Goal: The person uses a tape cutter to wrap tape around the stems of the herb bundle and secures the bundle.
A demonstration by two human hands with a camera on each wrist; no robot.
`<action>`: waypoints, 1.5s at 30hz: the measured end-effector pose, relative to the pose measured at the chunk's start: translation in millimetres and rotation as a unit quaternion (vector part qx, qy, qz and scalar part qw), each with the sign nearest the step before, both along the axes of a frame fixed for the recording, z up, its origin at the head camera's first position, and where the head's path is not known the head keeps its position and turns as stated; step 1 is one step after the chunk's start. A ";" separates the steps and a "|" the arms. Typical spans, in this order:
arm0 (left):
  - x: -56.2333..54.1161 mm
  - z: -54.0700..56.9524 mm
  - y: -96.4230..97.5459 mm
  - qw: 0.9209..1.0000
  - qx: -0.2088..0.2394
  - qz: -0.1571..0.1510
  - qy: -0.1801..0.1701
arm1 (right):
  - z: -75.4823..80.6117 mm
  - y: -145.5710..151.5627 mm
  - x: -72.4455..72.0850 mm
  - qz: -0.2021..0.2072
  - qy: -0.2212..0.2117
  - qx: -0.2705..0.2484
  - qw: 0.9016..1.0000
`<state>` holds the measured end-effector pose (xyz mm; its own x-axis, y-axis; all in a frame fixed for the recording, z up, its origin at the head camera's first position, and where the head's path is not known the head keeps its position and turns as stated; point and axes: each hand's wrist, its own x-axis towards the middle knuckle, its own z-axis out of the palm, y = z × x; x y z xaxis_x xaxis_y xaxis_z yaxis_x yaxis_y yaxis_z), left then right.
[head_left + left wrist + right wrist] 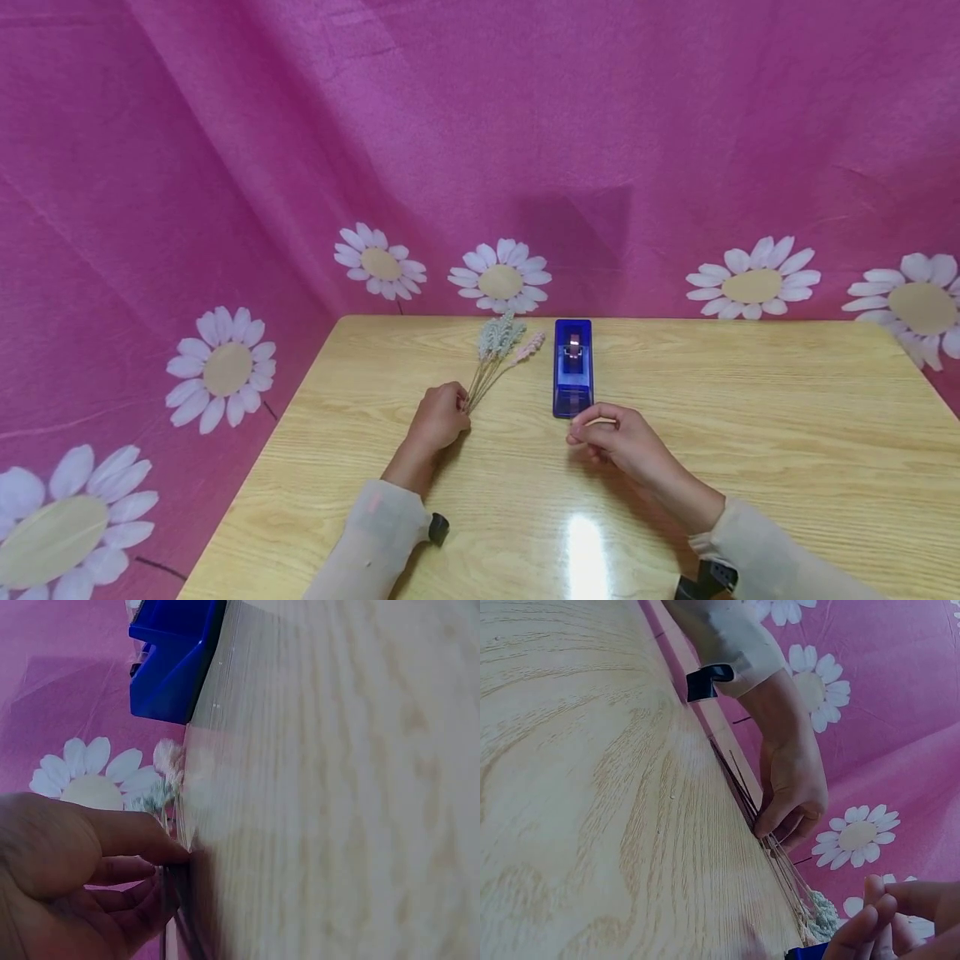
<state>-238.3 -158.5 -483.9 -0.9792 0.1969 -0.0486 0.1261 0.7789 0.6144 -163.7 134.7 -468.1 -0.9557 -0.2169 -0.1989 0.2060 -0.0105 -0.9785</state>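
My left hand [442, 417] pinches the thin stems of a small bunch of dried flowers [498, 337], pale grey-green heads with a pink one, lying on the table. In the right wrist view the stems [739, 784] stick out behind the fingers. A blue tape dispenser [560, 371] stands right of the bunch, its near end towards me. At that end my right hand [622, 437] has thumb and index finger pressed together, pinching what looks like the end of clear tape [575, 404]. The tape itself is faint and hard to make out.
The wood-grain table [750, 400] reaches back to a pink curtain [637, 125] with white daisies, which also hangs along the left side. Black straps or devices [438, 529] sit at both wrists. Light reflects off the table front.
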 end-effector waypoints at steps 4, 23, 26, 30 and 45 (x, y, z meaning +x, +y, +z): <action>-4.1 -0.8 0.1 1.000 0.011 0.004 -0.007 | 0.5 0.1 -0.1 0.000 0.003 -0.003 1.000; -8.6 -7.3 -13.8 0.978 0.190 0.048 -0.076 | 8.5 -1.0 -1.3 -0.005 0.009 0.022 1.000; -10.5 -6.9 -16.1 0.976 0.197 0.054 -0.069 | 12.2 -0.9 -2.1 -0.006 0.011 0.028 1.000; -10.3 -4.0 -21.1 0.975 0.208 0.061 -0.059 | 19.5 -0.6 -3.7 -0.012 0.011 0.037 0.999; 1.4 21.0 -41.5 0.968 0.236 0.028 -0.082 | 49.8 7.0 -13.2 -0.024 0.005 -0.020 1.000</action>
